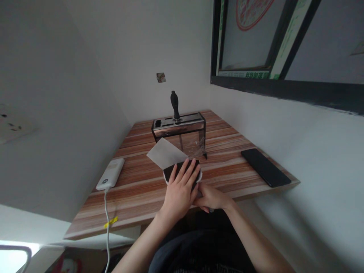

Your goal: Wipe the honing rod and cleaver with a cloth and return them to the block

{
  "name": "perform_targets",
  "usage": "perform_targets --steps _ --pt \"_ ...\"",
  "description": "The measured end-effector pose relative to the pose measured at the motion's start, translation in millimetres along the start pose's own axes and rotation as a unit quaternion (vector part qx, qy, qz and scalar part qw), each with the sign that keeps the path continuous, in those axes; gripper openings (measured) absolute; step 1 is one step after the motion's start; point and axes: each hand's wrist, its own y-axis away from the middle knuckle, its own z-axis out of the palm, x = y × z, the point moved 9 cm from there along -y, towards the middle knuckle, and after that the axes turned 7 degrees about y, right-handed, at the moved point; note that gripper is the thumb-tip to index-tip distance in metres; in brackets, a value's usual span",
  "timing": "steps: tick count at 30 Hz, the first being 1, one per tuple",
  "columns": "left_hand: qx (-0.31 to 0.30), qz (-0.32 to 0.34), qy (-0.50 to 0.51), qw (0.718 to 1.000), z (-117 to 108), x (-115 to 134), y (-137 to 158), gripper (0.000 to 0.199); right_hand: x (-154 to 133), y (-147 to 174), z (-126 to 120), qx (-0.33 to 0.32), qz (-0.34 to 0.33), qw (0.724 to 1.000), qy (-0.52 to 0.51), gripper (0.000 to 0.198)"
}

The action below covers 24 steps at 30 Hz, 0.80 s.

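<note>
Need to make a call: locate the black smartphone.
Head view: the black smartphone lies along the right edge of the tabletop, by the wall, right of the right hand.

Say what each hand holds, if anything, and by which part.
The left hand lies spread over a dark, white-edged piece. The right hand seems curled around something mostly hidden; object and part cannot be told.

Black sheet (167, 172), ragged and white-edged, is seen over the tabletop (136, 197), partly hidden. White sheet (165, 152) is slanted beyond it.

Pale walls (127, 45); striped wooden tabletop (227, 144) in corner; dark-framed window (250, 41) upper right; socket (14, 123) left.
</note>
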Motion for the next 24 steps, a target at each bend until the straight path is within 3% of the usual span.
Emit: perform_targets --steps 5,14,24 --pt "-0.013 0.029 0.017 0.999 5.8 10.7 6.1 0.052 5.2 -1.2 -2.4 0.021 0.005 1.0 0.007 0.013" --pt "-0.018 0.022 0.014 1.0 2.8 4.1 4.0 0.053 1.0 -1.2 -1.0 0.012 -0.015 1.0 0.006 0.012" --pt "0.042 -0.061 -0.013 0.997 -22.5 -50.1 -11.3 0.053 -4.9 0.2 1.1 -0.008 -0.017 1.0 -0.021 0.018"
